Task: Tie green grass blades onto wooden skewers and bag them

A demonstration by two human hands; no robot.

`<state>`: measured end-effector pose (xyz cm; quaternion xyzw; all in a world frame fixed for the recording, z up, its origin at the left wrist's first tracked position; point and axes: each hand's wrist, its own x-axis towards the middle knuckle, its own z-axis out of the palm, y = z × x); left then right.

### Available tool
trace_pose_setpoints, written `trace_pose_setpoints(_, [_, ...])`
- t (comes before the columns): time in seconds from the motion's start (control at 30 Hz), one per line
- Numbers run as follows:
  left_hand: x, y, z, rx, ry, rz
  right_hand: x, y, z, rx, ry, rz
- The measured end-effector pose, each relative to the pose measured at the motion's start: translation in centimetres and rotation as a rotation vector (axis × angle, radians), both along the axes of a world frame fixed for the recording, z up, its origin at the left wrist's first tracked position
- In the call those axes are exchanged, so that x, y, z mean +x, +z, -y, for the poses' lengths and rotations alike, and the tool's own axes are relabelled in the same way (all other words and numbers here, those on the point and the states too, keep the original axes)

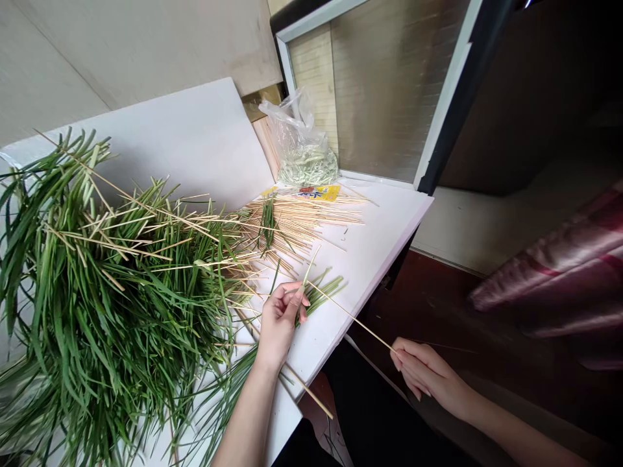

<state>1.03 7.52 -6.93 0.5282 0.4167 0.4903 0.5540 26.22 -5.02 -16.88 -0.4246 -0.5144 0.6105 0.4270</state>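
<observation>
My left hand (282, 314) is closed, pinching a pale garlic chive stalk (311, 263) between thumb and fingers above the table's front edge. Out past that edge, my right hand (431, 373) grips one end of a thin bamboo skewer (357, 321). The skewer's far tip meets the chive at my left fingertips; whether it pierces the stalk I cannot tell. Beneath my left hand lies a small bunch of loose chives (333, 285), pale ends pointing right. A large heap of green chives (121, 311) fills the left side, with several skewers across its top.
Many bamboo skewers (302, 217) lie fanned out on the white table (384, 214). At the back, a clear plastic bag (309, 152) of pale green pieces leans near a framed glass panel (379, 91). A thicker stick (311, 392) juts over the front edge. Shiny maroon fabric (559, 259) hangs at right.
</observation>
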Motion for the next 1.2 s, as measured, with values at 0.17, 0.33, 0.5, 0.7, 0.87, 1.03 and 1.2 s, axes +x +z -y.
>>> trace_pose_setpoints(0.17, [-0.16,0.19,0.18,-0.05,-0.008,-0.013,0.07,0.0,0.0,0.018,0.001,0.032])
trace_pose_setpoints(0.33, [-0.33,0.06,0.22,-0.07,-0.021,-0.035,0.06,-0.04,0.0,0.024,0.002,0.046])
trace_pose_setpoints(0.5, [-0.3,-0.15,0.12,-0.04,-0.031,-0.06,0.07,-0.06,0.11,0.033,0.002,0.056])
trace_pose_setpoints(0.7, [-0.37,0.09,0.06,-0.015,-0.079,-0.114,0.13,0.1,0.18,0.04,0.01,0.075])
trace_pose_setpoints(0.87, [-0.42,0.3,0.1,-0.006,-0.105,-0.148,0.1,0.1,0.2,0.051,0.019,0.091])
trace_pose_setpoints(1.03, [-0.54,0.2,0.14,0.042,-0.102,-0.213,0.08,0.22,0.15,0.054,0.023,0.114])
trace_pose_setpoints(1.2, [-0.25,0.22,0.67,0.114,-0.174,-0.375,0.04,0.13,0.09,0.043,0.016,0.098])
